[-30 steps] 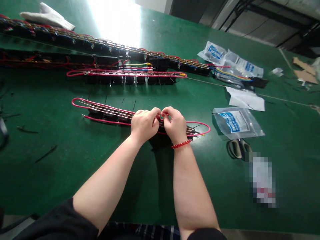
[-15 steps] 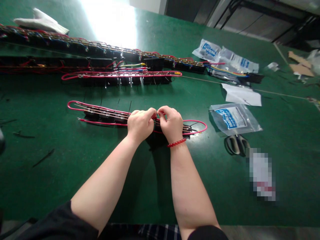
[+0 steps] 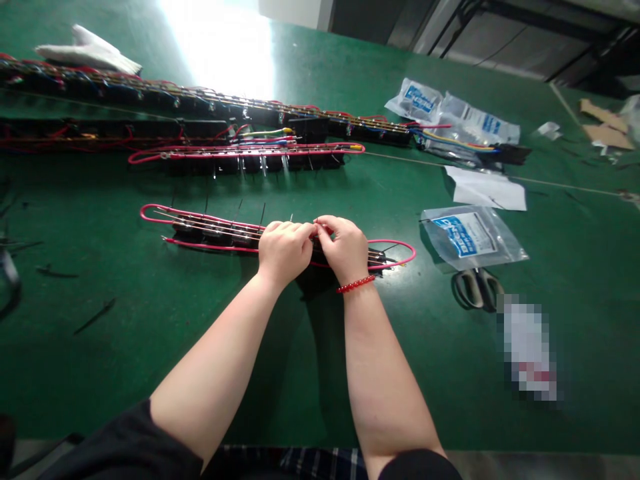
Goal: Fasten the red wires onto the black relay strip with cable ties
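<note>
The person's left hand (image 3: 286, 250) and right hand (image 3: 346, 250) are both closed in a pinch, fingertips together over the black-block wiring strip (image 3: 240, 235); what lies between them is hidden. The strip lies mid-table, running from 9 to 4 o'clock. Its red cable (image 3: 215, 248) already runs along it, looping at both ends, and one cable end lies free at 9 o'clock. Upright black tie tails (image 3: 263, 213) toward 10 o'clock suggest part of the tying is done, trimming not. A similar cabled strip (image 3: 300, 160) lies at 11 o'clock. On the green tabletop (image 3: 125, 360), black-handled scissors (image 3: 477, 290) lie near 4 o'clock, just beside a clear zip bag (image 3: 500, 243); a white glove (image 3: 87, 52) sits at 10 o'clock. Beyond, between 1 and 2 o'clock, stands a dark metal frame (image 3: 540, 19)
</note>
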A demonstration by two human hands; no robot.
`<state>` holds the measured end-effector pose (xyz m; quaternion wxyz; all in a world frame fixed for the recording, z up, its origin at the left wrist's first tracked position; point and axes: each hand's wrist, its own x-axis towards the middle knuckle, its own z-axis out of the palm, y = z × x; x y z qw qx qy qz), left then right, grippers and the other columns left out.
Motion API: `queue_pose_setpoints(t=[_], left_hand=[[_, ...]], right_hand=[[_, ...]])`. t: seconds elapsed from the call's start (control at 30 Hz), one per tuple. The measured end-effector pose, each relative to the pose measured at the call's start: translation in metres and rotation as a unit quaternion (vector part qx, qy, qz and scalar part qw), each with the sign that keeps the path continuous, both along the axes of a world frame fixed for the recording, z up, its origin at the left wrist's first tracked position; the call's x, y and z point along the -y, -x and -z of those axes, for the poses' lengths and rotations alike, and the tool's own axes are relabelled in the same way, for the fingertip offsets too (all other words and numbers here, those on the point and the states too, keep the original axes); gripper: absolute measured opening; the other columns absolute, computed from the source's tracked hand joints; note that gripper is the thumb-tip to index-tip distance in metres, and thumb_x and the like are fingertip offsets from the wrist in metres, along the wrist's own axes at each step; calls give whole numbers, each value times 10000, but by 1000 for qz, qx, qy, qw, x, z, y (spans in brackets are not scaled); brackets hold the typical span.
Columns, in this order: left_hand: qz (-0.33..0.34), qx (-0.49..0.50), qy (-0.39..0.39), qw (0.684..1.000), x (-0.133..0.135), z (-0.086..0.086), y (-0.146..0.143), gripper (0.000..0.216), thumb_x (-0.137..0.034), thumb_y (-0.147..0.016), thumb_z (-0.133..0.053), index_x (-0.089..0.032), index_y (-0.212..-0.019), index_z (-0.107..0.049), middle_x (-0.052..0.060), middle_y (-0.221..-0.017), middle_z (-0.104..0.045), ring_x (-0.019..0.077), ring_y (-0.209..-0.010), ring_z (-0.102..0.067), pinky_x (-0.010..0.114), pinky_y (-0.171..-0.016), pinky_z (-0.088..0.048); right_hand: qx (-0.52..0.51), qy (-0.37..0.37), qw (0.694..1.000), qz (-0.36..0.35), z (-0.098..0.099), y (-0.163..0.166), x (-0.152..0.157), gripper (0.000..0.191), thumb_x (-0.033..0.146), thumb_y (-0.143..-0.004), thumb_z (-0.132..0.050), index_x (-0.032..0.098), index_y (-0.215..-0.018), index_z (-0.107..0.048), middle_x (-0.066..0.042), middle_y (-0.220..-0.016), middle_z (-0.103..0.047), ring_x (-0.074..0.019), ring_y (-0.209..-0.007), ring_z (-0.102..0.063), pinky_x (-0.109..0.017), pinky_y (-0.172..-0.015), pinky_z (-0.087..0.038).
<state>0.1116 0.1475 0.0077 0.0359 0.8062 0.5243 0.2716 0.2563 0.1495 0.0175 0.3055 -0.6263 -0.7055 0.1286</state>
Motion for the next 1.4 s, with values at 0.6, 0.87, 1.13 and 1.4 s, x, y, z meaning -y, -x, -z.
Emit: queue_pose_setpoints(t=[0.6,0.87,1.13,1.4], left_hand=[[7,-14,26,1000,2,-6,1,245,-168,-886,-446,-265,-889,-670,12,-823,-737,220,-823,-666,384,-836,-414],[9,-5,32,999,1,-7,2,249,-166,-883,-446,-263,-885,-676,14,-817,-741,226,-820,-672,389,-835,-421],[7,-8,30,999,2,-7,3,262,-170,-881,-441,-265,-897,-685,20,-820,-747,225,-807,-674,391,-823,-433],[11,-6,19,1000,3,-5,4,267,-173,-882,-431,-262,-897,-682,23,-825,-749,228,-806,-675,394,-823,-428]], right_hand=[[-163,-66,983,53,-42,-20,74,177,277,-953,-504,244,-988,-674,-13,-875,-709,-164,-782,-667,-324,-689,-538],[-37,10,992,120,6,-57,150,166,306,-850,-635,248,-995,-693,-72,-998,-698,-262,-963,-619,-448,-826,-521],[-15,28,991,133,17,-69,158,184,368,-828,-673,237,-941,-734,-91,-1029,-685,-273,-1002,-596,-504,-944,-472],[-50,13,990,130,18,-67,157,102,322,-829,-682,241,-792,-731,-67,-964,-716,-249,-980,-614,-460,-925,-486]])
